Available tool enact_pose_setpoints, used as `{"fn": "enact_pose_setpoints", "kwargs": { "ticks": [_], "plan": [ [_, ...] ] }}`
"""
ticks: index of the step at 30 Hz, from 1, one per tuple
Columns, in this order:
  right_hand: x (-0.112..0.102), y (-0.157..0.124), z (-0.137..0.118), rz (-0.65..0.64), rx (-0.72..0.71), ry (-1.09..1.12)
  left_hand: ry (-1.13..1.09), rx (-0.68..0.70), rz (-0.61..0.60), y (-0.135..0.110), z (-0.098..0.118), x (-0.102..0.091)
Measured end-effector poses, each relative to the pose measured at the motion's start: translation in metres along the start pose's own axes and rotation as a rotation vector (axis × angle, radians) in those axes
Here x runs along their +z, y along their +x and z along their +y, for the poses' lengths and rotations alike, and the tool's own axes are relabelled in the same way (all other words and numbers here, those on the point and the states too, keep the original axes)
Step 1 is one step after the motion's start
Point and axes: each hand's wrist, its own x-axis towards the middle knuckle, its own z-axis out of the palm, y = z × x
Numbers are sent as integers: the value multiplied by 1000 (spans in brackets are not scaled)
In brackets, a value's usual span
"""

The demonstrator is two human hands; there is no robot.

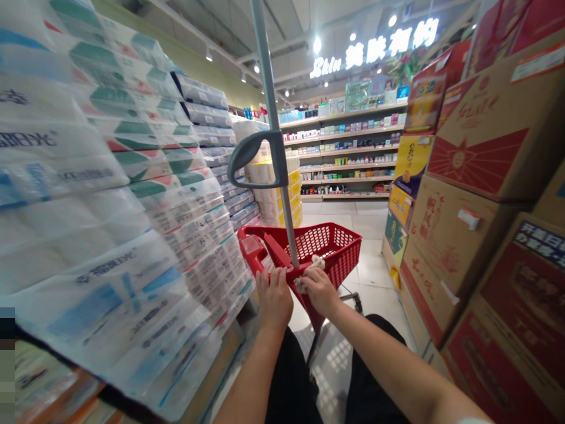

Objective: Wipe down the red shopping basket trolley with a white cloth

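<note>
Head view: the right hand [322, 291] has its fingers bunched around a crumpled whitish cloth [317, 262], which pokes out past them at the red shopping cart's [349, 254] near rim; left of it, the left hand's [276, 298] fingers touch the rim, grip unclear.

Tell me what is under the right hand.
A crumpled whitish cloth sticks out from under the right hand, at the near end of the red cart. What the hand covers cannot be seen.
</note>
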Motion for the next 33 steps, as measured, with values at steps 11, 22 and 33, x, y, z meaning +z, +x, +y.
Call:
{"fn": "enact_pose_setpoints", "kwargs": {
  "ticks": [11, 22, 33],
  "plan": [
    [2, -3, -3, 2, 56, 69, 28, -10, 10, -1, 3, 5],
    [7, -14, -2, -34, 49, 57, 31, -12, -7, -1, 5, -1],
    [12, -30, -7, -83, 247, 46, 47, -3, -18, -1, 7, -6]
  ]
}}
